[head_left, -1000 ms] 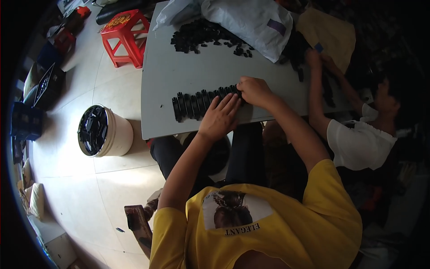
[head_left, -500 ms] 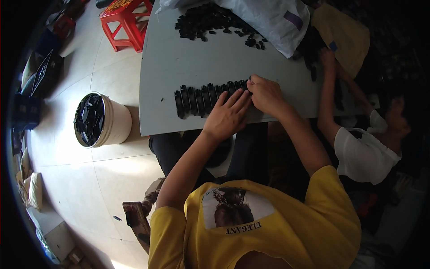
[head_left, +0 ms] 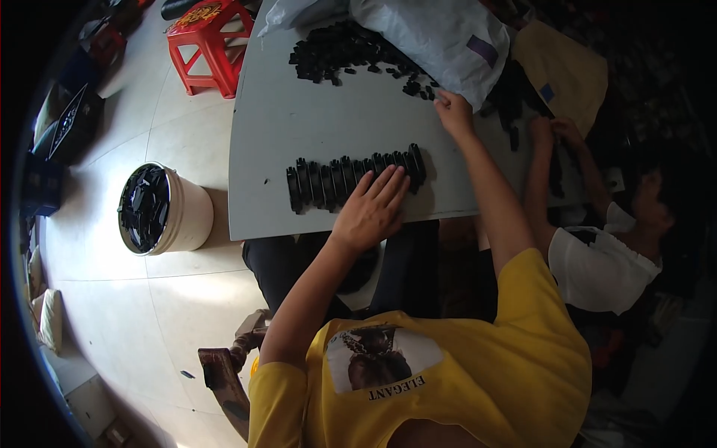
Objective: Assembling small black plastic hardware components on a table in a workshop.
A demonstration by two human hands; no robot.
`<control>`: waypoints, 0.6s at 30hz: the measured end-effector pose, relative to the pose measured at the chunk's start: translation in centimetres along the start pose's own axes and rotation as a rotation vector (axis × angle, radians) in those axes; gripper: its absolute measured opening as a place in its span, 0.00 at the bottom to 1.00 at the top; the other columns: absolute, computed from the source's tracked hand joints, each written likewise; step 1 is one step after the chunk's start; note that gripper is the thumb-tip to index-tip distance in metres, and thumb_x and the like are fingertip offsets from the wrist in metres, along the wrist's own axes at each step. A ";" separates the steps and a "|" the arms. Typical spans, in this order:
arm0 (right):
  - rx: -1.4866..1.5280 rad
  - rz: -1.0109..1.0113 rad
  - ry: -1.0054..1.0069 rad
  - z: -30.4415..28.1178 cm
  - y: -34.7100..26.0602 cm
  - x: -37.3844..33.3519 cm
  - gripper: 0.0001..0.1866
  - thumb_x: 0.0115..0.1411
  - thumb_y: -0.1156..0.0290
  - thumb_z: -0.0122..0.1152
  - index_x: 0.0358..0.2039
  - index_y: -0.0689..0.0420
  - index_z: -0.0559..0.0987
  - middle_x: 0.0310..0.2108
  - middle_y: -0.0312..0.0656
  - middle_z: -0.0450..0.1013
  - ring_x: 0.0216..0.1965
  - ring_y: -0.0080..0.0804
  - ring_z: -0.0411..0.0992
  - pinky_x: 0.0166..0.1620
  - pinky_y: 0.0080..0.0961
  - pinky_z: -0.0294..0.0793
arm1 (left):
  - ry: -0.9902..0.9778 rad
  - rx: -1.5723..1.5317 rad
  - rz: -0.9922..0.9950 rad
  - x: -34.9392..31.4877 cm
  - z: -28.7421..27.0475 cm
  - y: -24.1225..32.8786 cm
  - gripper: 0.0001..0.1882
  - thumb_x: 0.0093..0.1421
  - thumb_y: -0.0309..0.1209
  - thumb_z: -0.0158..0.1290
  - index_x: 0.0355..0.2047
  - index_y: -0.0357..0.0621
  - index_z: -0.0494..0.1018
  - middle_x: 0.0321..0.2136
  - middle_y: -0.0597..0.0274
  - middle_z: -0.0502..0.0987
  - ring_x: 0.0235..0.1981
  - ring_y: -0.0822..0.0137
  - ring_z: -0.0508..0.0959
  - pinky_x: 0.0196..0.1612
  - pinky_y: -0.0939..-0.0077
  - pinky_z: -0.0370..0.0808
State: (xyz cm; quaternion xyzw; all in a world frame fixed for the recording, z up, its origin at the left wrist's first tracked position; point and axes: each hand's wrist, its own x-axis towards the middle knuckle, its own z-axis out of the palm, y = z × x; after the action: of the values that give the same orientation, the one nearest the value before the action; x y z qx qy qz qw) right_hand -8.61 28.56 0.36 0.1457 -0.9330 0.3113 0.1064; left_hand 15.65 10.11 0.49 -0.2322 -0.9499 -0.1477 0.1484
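A row of long black plastic strips (head_left: 321, 183) stands side by side near the table's front edge. My left hand (head_left: 370, 205) lies with its fingers stretched out over the near side of the row, toward its right part. At the right-hand edge of a heap of small black plastic pieces (head_left: 328, 56), my right hand (head_left: 456, 116) has its fingers closed together, with the fingertips beside the nearest loose pieces. What those fingers hold, if anything, is too small to make out.
A white plastic bag (head_left: 441, 37) lies behind the heap, with a brown paper bag (head_left: 571, 71) beside it. On the right, a person in a white top (head_left: 597, 257) handles dark pieces at the grey table (head_left: 261, 127). A bucket of black parts (head_left: 190, 213) and a red stool (head_left: 213, 52) stand left.
My right hand has left the right end of the row and moved away and rightward to the small pieces. My left hand has stayed on the row.
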 end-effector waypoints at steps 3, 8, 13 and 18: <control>-0.128 0.021 0.079 1.8 1.5 2.0 0.14 0.53 0.66 0.63 0.39 0.59 0.79 0.27 0.44 0.75 0.31 0.37 0.74 0.37 0.30 0.72 | 0.002 -0.013 -0.007 0.0 0.1 0.1 0.34 0.55 0.41 0.52 0.60 0.40 0.60 0.62 0.53 0.60 0.64 0.59 0.58 0.64 0.58 0.56; -0.187 0.074 0.031 1.5 2.2 1.9 0.12 0.53 0.67 0.64 0.35 0.60 0.77 0.27 0.42 0.76 0.28 0.33 0.74 0.33 0.29 0.72 | 0.023 -0.044 -0.006 0.1 0.0 0.2 0.33 0.55 0.40 0.52 0.59 0.39 0.62 0.60 0.53 0.61 0.63 0.58 0.60 0.63 0.58 0.57; 0.439 0.134 -0.270 -2.5 -3.7 -5.3 0.06 0.55 0.78 0.60 0.34 0.63 0.78 0.27 0.39 0.75 0.23 0.21 0.72 0.25 0.18 0.70 | 0.046 -0.023 -0.009 0.1 -0.2 0.1 0.32 0.54 0.39 0.53 0.58 0.38 0.63 0.59 0.52 0.62 0.62 0.58 0.61 0.62 0.58 0.59; 0.323 -0.255 -0.162 -3.0 -7.5 -10.5 0.05 0.53 0.80 0.61 0.32 0.62 0.80 0.30 0.38 0.75 0.27 0.24 0.73 0.29 0.20 0.73 | 0.077 -0.023 -0.001 0.3 -0.1 -0.1 0.30 0.54 0.38 0.53 0.56 0.38 0.65 0.58 0.53 0.64 0.61 0.58 0.63 0.61 0.59 0.60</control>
State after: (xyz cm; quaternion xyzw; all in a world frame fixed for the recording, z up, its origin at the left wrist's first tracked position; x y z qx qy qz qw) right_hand 4.06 26.81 3.83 0.3020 -0.8506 0.4281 0.0449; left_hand 15.40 10.14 0.68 -0.2277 -0.9418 -0.1676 0.1819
